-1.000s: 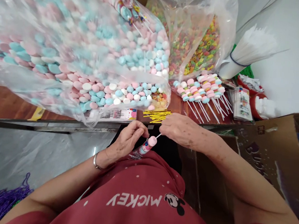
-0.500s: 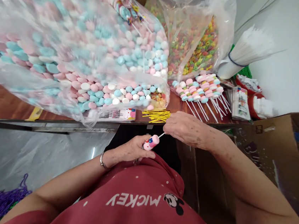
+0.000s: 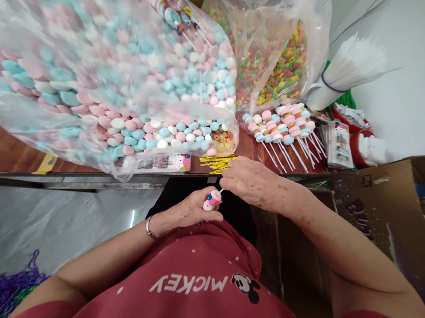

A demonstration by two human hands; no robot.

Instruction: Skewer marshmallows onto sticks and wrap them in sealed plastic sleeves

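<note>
My left hand (image 3: 188,210) is closed around a candy skewer (image 3: 212,200), pink at its top end and covered in a wrapper with printed coloured dots. Its white stick (image 3: 222,190) points up and to the right, and the fingers of my right hand (image 3: 255,183) pinch the stick's far end. Just past those right fingertips lies a loose pile of yellow twist ties (image 3: 214,163) at the table edge. Behind them sits a big clear bag of pink, blue and white candies (image 3: 128,89).
Finished-looking candy skewers (image 3: 280,123) lie on the table (image 3: 211,169). Behind stands a bag of ring-shaped candies (image 3: 283,65). At right are a container of white sticks (image 3: 324,92), printed bags (image 3: 341,144), red bowls (image 3: 358,144) and a cardboard box (image 3: 383,197).
My right hand has moved slightly left and down, nearer my left hand. Less of the stick shows between the hands, and the skewer now stands more upright.
</note>
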